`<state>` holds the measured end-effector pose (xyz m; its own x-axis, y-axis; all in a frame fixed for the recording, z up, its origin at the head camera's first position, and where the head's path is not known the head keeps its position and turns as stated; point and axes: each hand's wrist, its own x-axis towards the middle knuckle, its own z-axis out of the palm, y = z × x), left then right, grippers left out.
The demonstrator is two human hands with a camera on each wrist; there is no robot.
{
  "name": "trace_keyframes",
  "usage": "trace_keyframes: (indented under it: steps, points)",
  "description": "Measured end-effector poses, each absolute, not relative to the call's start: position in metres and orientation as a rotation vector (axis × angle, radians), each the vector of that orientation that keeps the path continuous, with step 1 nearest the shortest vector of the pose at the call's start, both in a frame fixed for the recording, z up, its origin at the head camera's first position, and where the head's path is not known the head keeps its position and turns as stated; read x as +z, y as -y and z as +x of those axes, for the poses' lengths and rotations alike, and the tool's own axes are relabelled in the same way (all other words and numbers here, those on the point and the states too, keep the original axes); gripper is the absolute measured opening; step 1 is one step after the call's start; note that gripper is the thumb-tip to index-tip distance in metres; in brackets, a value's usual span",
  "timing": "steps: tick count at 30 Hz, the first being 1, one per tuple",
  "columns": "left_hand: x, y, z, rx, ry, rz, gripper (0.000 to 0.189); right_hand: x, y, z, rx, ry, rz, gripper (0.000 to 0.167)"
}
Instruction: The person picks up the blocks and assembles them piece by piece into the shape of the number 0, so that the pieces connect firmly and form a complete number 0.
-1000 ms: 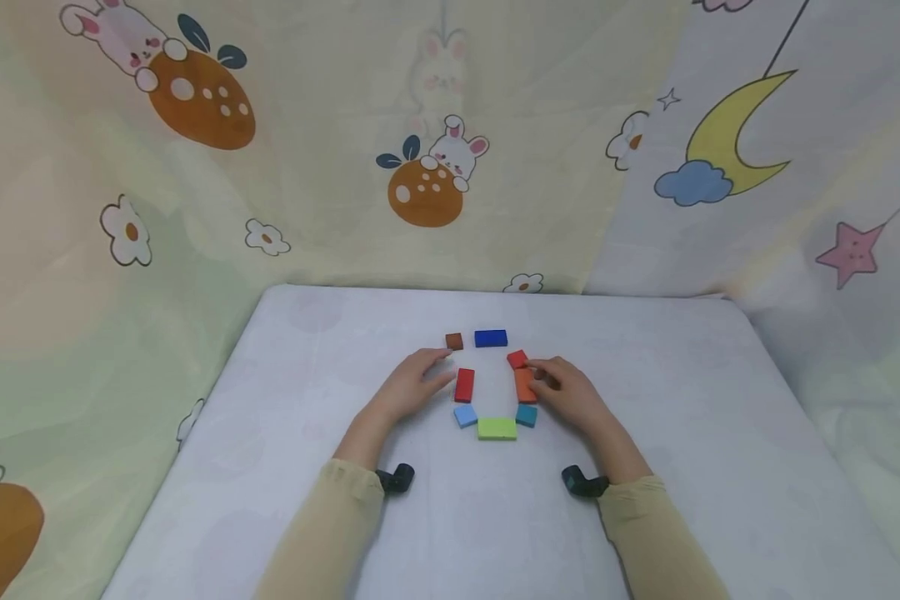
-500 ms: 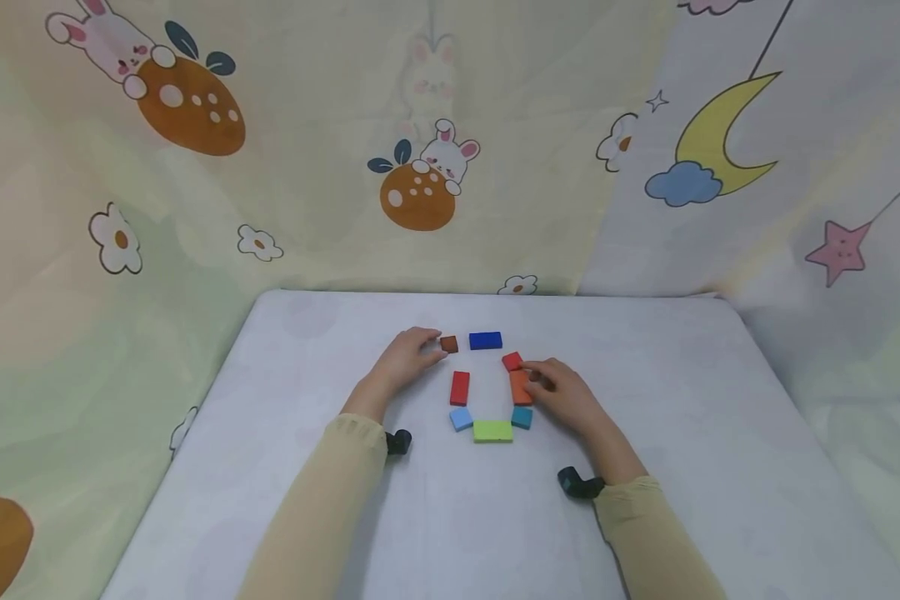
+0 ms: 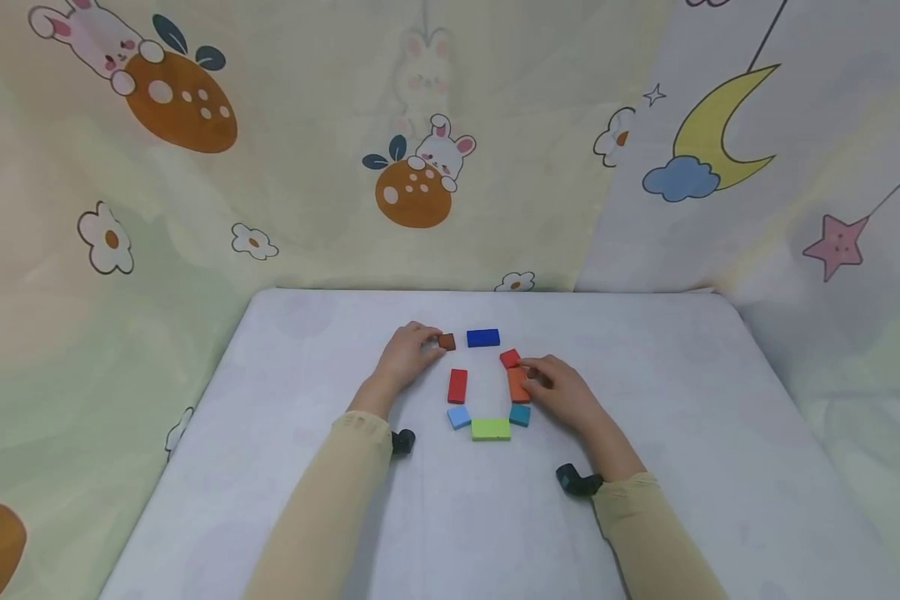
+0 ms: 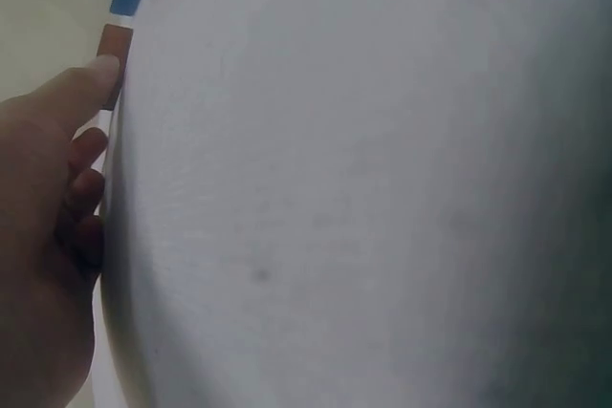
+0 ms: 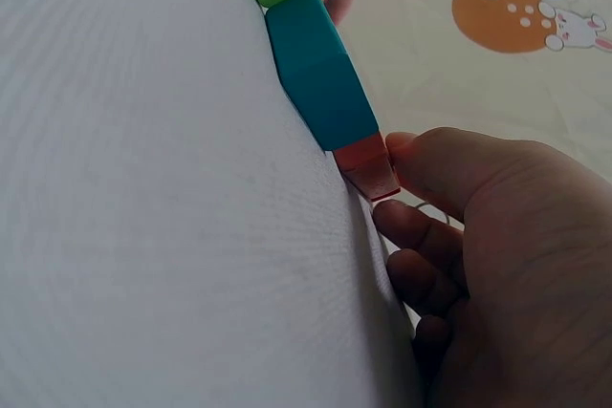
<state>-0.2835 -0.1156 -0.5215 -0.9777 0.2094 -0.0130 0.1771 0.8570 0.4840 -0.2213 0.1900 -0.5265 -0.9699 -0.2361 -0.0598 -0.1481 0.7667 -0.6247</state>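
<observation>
At the far left of the block layout, my left hand (image 3: 407, 357) pinches a small brown block (image 3: 447, 342) between thumb and index finger. The left wrist view shows the thumb on that brown block (image 4: 116, 40). Across from it, my right hand (image 3: 566, 390) has loosely bent fingers. Its index fingertip touches or nearly touches a tilted small red block (image 3: 510, 358), and its thumb lies against an orange block (image 3: 519, 386). In the right wrist view, the thumb meets the orange-red block's edge (image 5: 365, 161), with a teal block (image 5: 320, 69) in front.
A blue block (image 3: 483, 337) lies right of the brown one. A long red block (image 3: 457, 386), a light-blue block (image 3: 459, 417), a lime-green block (image 3: 491, 429) and the teal block form the layout's left and near sides. All lie on a white-covered table (image 3: 645, 350).
My left hand has moved away from me, from beside the long red block up to the brown block, and now pinches it. The right hand stays by the red and orange blocks.
</observation>
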Motion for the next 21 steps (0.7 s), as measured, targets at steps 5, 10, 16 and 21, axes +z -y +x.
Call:
trace_keyframes:
  steps: [5,10,16,21]
  points:
    - [-0.5226,0.1159,-0.2841,0.784,-2.972,0.314,0.042,-0.5263,-0.1894,-0.2213,-0.972,-2.834,-0.308,0.040]
    - [-0.5244,0.1168,-0.2839,0.797,-2.969,0.310,0.041,-0.5261,-0.1890,-0.2208,-0.968,-2.839,-0.325,0.041]
    - [-0.5236,0.1179,-0.2835,0.809,-2.954,0.345,0.042,-0.5258,-0.1886,-0.2210,-0.968,-2.833,-0.304,0.041]
    - [-0.5240,0.1187,-0.2819,0.803,-2.926,0.380,0.043,-0.5261,-0.1885,-0.2213,-0.965,-2.834,-0.300,0.041]
